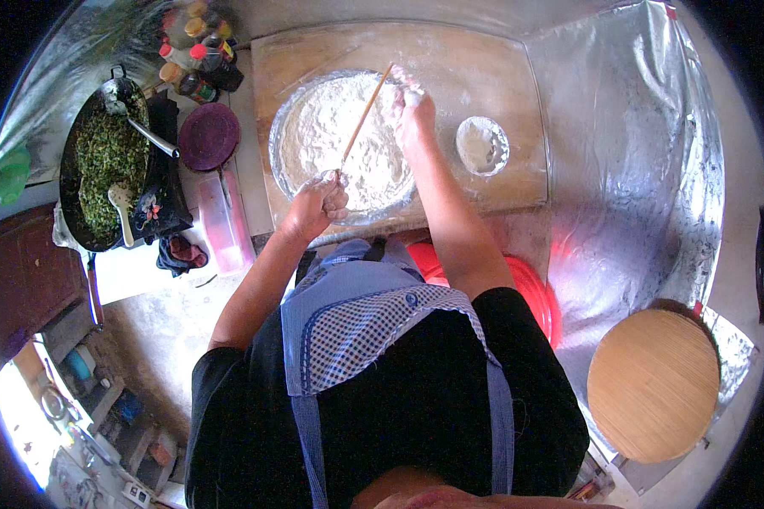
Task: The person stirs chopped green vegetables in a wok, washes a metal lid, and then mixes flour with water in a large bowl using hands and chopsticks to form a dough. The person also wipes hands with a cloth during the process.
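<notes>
A wide metal basin (280, 137) of white flour, partly clumped, rests on a floury wooden board (516, 76). A thin wooden stick, like a chopstick (368, 114), slants over it. My left hand (326, 194), dusted with flour, holds the stick's lower end at the basin's near rim. At the upper end is my right hand (410, 105), coated in flour or dough, its fingers bent beside the tip; whether they touch the stick is unclear. A small round bowl (482, 146) with pale contents stands on the board to the right.
At left, a wok (70, 184) holds chopped greens, a metal ladle (153, 138) and a pale spoon (121, 203). Condiment bottles (197, 63) and a purple round lid (209, 137) stand nearby. A red basin (541, 292) lies below the board's right side; a round wooden board (654, 385) is lower right.
</notes>
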Demonstrator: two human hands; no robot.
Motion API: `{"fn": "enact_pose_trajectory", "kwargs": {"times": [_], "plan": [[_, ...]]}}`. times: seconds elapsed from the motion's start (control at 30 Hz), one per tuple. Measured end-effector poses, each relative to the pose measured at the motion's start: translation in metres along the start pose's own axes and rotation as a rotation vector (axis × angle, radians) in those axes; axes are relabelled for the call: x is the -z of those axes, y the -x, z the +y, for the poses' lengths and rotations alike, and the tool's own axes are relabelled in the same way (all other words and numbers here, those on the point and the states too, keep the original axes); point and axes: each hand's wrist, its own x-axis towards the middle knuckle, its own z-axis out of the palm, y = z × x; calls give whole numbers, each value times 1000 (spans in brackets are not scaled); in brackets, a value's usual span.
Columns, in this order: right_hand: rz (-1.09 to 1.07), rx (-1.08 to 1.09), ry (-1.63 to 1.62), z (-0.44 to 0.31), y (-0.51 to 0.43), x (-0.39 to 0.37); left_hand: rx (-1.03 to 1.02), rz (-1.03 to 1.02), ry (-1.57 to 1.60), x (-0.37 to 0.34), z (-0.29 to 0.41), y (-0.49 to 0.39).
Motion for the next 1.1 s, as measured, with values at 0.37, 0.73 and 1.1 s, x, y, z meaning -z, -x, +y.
{"fn": "enact_pose_trajectory", "kwargs": {"times": [0.37,0.73,1.1], "plan": [[-383,463,731,21,29,-2,-452,123,-760,-26,46,-56],[-389,258,859,18,40,-1,-278,293,-165,-81,109,-159],[-426,38,462,38,101,23,-183,12,223,-54,136,-180]]}}
